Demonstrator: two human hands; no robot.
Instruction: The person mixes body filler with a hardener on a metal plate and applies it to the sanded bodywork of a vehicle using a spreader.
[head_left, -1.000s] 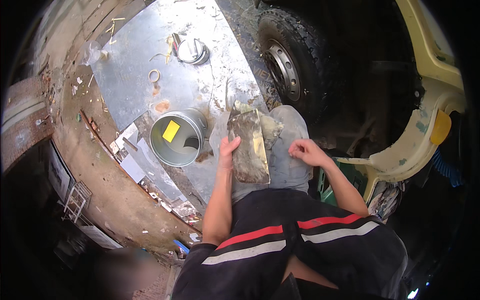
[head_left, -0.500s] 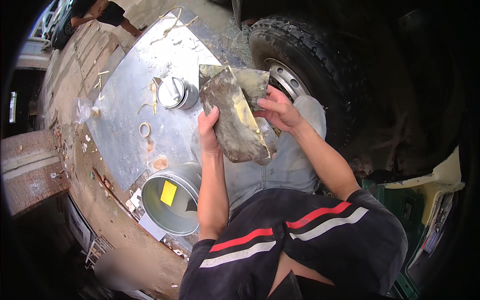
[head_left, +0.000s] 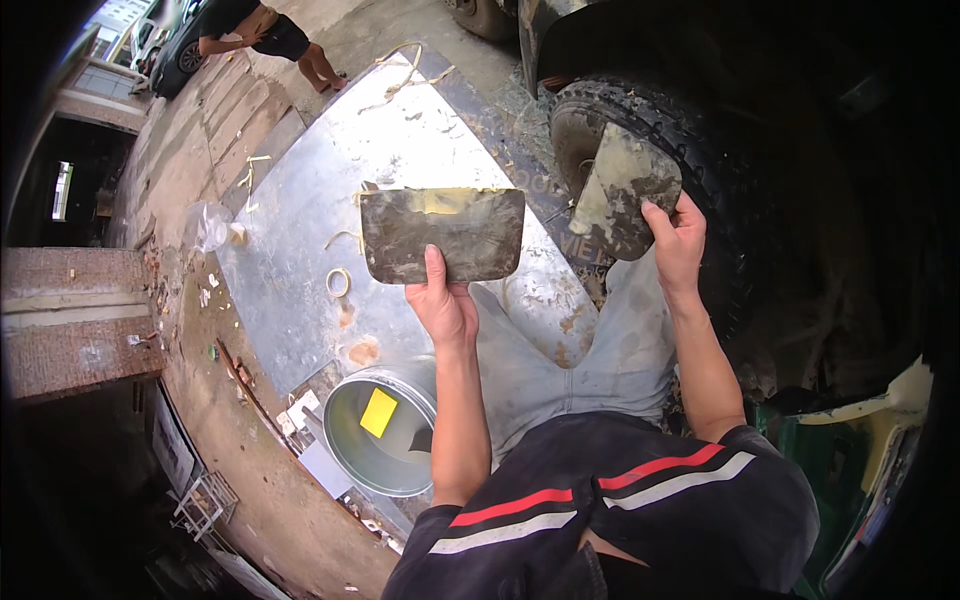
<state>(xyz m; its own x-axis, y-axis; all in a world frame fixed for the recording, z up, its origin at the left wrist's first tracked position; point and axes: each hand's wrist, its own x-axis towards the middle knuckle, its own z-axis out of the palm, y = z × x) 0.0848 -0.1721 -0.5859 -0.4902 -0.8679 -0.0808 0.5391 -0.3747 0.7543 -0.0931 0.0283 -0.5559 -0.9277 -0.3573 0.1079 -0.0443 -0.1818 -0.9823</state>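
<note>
My left hand (head_left: 447, 305) grips a dark, rounded-corner putty spreader (head_left: 440, 240) by its near edge, thumb on top. Yellowish putty lies along this spreader's far edge. Off to the right, my right hand (head_left: 680, 245) pinches a second putty spreader (head_left: 622, 195) between thumb and fingers. It is tilted, and its face is smeared with pale yellow putty. The two spreaders are well apart, held above my lap and a grey metal sheet (head_left: 290, 240). The tin seen earlier on the sheet is almost wholly hidden behind the left spreader.
On the sheet lies a roll of tape (head_left: 338, 282). A metal bucket (head_left: 340, 455) with a yellow square piece (head_left: 378, 412) inside stands by my left forearm. A large tyre (head_left: 655, 115) is close to my right hand. Far left, a person (head_left: 270, 40) stands near a car.
My hands have moved apart: the spreaders, overlapping before, are now separate. The left one has turned level and the right one has swung out to the right. The view has shifted too.
</note>
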